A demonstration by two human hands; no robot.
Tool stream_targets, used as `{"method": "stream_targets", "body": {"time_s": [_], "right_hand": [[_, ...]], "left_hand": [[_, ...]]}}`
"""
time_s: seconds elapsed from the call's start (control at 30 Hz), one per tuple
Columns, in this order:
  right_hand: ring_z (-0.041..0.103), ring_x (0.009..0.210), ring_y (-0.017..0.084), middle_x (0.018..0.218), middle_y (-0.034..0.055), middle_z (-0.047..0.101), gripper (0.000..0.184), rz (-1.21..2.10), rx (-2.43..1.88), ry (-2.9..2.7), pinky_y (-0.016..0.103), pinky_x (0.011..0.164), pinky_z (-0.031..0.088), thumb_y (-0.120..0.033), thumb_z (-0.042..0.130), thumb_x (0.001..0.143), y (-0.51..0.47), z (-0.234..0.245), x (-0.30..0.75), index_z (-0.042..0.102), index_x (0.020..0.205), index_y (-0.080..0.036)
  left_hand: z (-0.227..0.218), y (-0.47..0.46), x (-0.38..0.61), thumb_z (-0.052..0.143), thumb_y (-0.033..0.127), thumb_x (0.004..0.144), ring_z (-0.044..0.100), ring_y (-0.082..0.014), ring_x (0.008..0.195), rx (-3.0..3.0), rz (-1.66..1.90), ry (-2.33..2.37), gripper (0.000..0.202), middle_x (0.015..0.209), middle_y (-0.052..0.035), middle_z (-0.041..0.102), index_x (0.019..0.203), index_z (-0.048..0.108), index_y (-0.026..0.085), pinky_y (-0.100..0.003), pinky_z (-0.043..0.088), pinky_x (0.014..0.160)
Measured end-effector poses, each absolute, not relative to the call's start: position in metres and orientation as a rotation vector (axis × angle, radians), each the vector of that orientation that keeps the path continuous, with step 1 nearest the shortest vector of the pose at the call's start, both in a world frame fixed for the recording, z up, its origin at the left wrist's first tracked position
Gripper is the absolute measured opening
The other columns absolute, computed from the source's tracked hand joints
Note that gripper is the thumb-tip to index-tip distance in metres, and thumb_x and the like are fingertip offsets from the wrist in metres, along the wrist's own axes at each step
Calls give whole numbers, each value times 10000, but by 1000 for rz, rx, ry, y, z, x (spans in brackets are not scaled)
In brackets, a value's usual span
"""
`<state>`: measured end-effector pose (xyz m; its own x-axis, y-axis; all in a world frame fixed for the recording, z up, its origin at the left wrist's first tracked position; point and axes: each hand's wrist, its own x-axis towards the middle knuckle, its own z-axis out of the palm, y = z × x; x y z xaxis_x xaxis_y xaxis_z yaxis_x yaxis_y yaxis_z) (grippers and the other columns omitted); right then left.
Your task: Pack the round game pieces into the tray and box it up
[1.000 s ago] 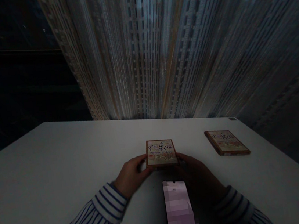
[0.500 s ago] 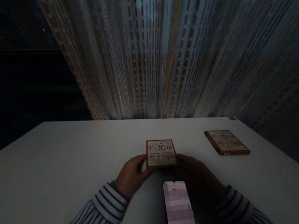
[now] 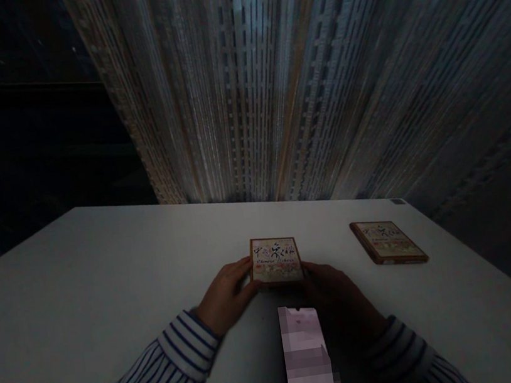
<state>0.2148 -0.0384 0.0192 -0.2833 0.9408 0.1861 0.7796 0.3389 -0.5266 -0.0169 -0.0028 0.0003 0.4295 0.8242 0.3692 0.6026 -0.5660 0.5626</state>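
Note:
A small square box [image 3: 275, 260] with a brown border and printed calligraphy on its lid lies on the white table [image 3: 84, 291], straight in front of me. My left hand [image 3: 225, 297] grips its near left corner with curled fingers. My right hand [image 3: 339, 297] holds the near right corner, in shadow. Both arms wear blue-striped white sleeves.
A second box [image 3: 387, 241] of the same kind lies flat further right near the table's far right corner. A pixelated pink upright object [image 3: 306, 355] stands between my forearms. A striped curtain [image 3: 296, 78] hangs behind the table; the room is dark.
My left hand's fingers have slid slightly up along the box's left edge. The box and right hand have barely moved.

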Motion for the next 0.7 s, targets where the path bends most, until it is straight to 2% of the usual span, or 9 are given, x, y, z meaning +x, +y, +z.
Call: {"method": "stream_targets", "body": {"time_s": [0.4,0.7], "right_hand": [[586,938,196,1034,58,648,312,388,-1550,-2176,303,795,436,-309,380,879,-38,17,214,568,1107,-210],[578,933,183,1048,60,635,291,351,-1541,-2203,296,797,434,-304,409,870,-37,16,215,570,1090,-205]], "left_hand": [[1,-1,-17,545,261,803,515,-212,1116,2366,815,1227,418,1242,-82,556,1213,506,187,-392,412,952],[0,-1,-18,551,268,804,536,-211,1083,2433,814,1214,415,1232,-62,565,1215,506,225,-384,431,923]]}}
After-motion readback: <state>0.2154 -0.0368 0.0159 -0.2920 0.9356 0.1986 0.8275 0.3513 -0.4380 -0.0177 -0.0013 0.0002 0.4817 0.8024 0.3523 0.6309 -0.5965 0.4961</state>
